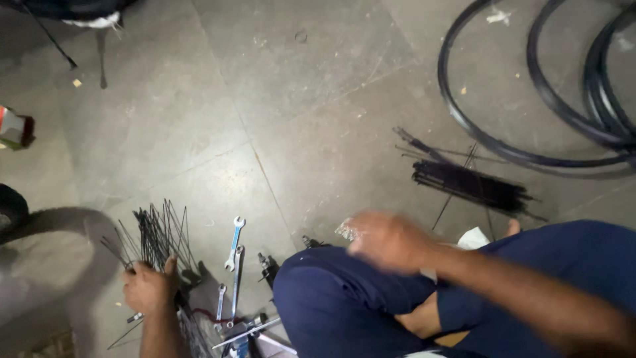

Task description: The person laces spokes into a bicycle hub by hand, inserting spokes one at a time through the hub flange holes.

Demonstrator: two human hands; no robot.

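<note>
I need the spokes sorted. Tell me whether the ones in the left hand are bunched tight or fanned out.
Fanned out. The left hand grips the spokes at the bottom; their tips spread apart above.

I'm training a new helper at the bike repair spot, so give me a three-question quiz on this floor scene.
1. True or false: the left hand grips a fanned bunch of spokes.
2. What lies on the floor just right of that bunch? A) spanners B) a hammer C) a saw
3. Fill in: the black rims lie at the top ____ of the view.

Key: 1 true; 2 A, the spanners; 3 right. The right hand is blurred, above the knee.
</note>
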